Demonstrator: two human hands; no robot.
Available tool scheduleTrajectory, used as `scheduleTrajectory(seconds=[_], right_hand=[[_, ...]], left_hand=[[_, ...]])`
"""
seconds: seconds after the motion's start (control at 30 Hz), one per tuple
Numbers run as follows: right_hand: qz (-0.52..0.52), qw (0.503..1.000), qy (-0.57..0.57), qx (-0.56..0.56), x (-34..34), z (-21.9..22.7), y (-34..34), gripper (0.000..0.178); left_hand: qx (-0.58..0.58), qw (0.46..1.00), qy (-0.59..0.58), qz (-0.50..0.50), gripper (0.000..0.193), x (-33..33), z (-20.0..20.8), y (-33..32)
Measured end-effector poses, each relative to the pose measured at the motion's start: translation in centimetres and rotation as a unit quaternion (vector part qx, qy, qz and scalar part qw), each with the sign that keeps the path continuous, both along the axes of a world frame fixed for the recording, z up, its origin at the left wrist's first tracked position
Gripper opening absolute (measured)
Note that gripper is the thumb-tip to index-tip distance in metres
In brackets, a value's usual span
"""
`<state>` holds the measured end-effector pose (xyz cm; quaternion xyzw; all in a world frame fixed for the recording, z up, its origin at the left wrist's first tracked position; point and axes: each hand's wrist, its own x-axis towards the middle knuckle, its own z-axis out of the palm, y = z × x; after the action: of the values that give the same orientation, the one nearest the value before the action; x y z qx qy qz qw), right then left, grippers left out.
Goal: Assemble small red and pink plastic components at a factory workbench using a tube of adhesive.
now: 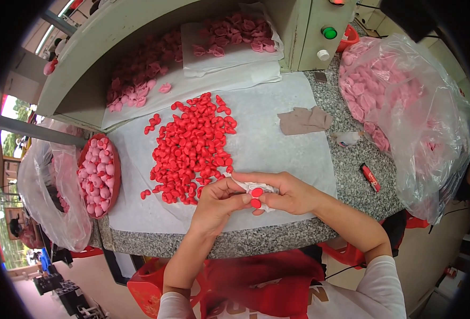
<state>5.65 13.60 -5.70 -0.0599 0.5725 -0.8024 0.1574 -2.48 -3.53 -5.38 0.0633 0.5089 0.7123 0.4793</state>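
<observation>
Near the table's front edge, my left hand [215,206] and my right hand [294,193] meet, both with closed fingers. Pinched between their thumbs and fingers is a small glossy red piece with two rounded ends [256,198]. A crumpled white cloth or tissue [267,189] is bunched behind the piece, within my fingers. Just beyond my left hand spreads a heap of similar red pieces [192,141], on white sheet paper [267,127]. My fingertips partly hide the held piece and the cloth.
An arched green-grey machine [73,85] stands at the back, with pink petal-like pieces [235,34] on paper inside. A red basket of pink balls [99,175] is at left. Right lie a brown cloth [304,120], a red tube [370,177] and a plastic bag [421,133] of pink pieces.
</observation>
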Motion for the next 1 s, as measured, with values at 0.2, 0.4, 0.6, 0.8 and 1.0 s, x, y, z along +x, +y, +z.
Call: scheduleTrajectory(seconds=[0.2,0.4,0.6,0.8,1.0], right_hand=[[-0.01,1.0,-0.002,-0.017,0.0,-0.2,-0.2,0.052],[-0.009,1.0,-0.005,-0.018,0.1,-0.1,-0.3,0.051],[-0.02,0.999,-0.002,-0.032,0.0,-0.3,-0.4,0.041],[-0.043,0.998,0.029,-0.021,0.2,0.7,-0.4,0.023],[-0.171,0.979,0.1,0.051,0.4,4.5,-1.4,0.017]], left_hand=[[-0.009,1.0,0.011,0.008,0.009,0.1,-0.1,0.0],[0.002,1.0,0.017,0.006,0.009,0.2,-0.1,-0.2],[0.0,1.0,0.013,0.021,0.011,0.2,0.6,0.2],[0.046,0.999,0.018,0.023,0.019,0.4,0.5,-0.1],[-0.001,0.922,0.364,0.131,0.033,4.0,4.9,1.3]])
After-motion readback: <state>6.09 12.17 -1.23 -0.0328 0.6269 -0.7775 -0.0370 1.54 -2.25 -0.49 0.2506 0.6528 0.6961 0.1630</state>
